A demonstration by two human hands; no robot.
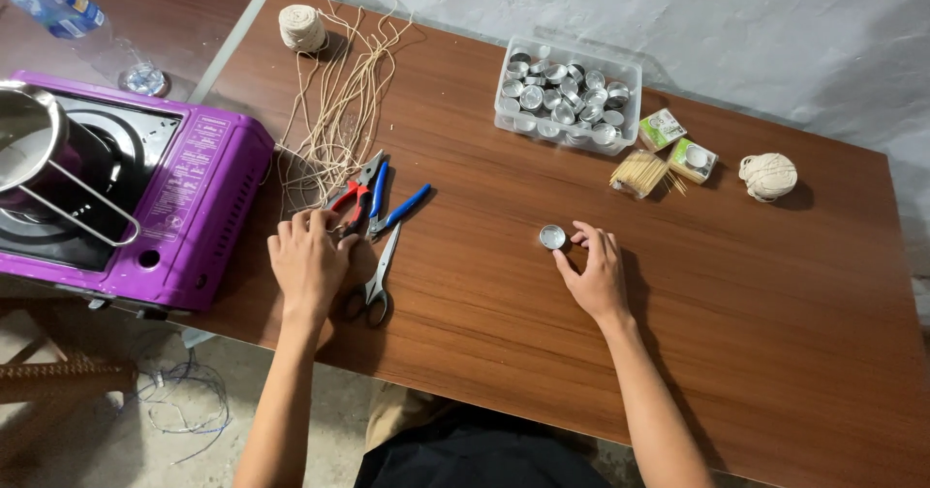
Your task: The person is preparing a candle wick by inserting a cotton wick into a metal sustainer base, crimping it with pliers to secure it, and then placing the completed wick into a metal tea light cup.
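Left hand [308, 260] lies flat on the brown surface [775, 333], palm down, fingers spread, clamped on nothing. Fingertips sit at the red-handled pliers [355, 196]; contact is likely, but hard to confirm from this angle. Blue-handled pliers [392, 207] lie just beside those, and the scissors [378, 280] just right of the hand. The cutting tools are bunched at the loose ends of the cut twine strands [339, 110], which fan out from a twine ball [302, 28].

Right hand [593, 273] rests on the surface, fingers loosely curled and open. Its fingertips touch the side of a small round metal cup [552, 237], steadying it rather than gripping. The cup stands alone, mouth up, mid-surface, well apart from the stock.

The stock is a clear plastic tub [568, 95] full of the same cups, at the far edge. Just beside it are two small green boxes [678, 144], a bundle of wooden sticks [641, 172] and a second twine ball [768, 175].

On the left, a purple portable stove [194, 207] carries a metal pot [34, 139], handle pointing toward the person. A plastic bottle [68, 14] stands behind it.
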